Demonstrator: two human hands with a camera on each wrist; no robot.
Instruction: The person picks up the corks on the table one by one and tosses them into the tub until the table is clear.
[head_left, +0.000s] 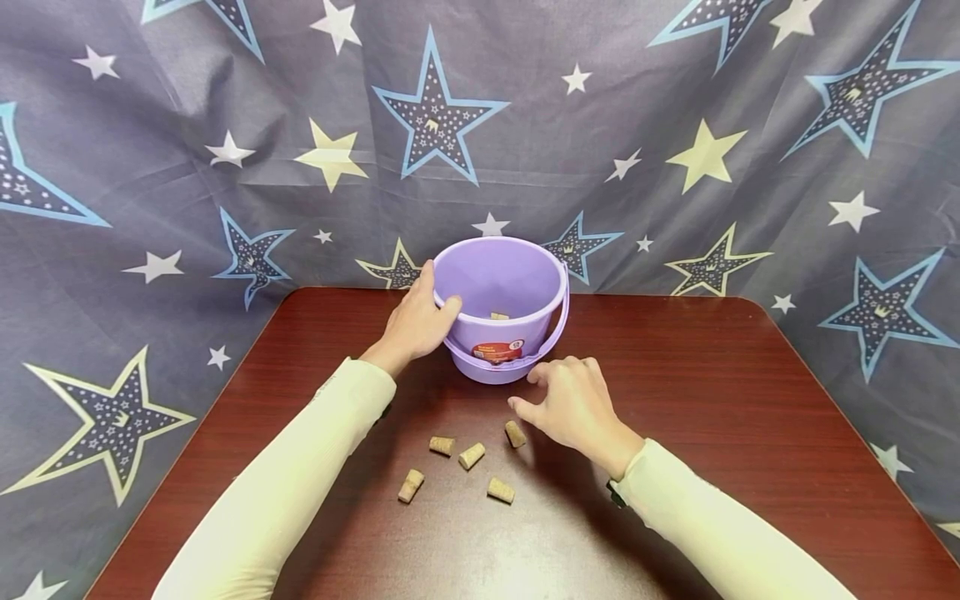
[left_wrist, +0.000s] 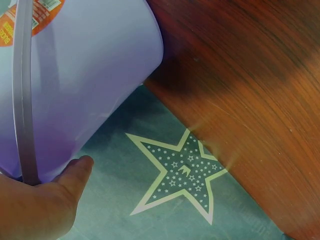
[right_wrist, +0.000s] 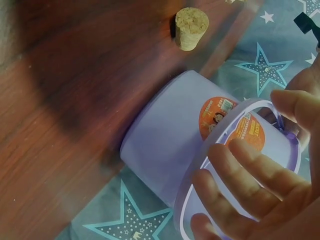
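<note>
Beside tan corks (head_left: 472,456), lilac bucket (head_left: 501,335) in grip of left hand (head_left: 420,322), right hand (head_left: 576,404) relaxed

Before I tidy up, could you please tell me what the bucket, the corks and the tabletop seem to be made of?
The bucket looks like smooth, slightly glossy plastic, judging by its even lilac colour. The corks look like matte cork, given their speckled tan surface. The tabletop shows reddish-brown wood grain and a light-catching sheen; wood or laminate, I cannot tell.
</note>
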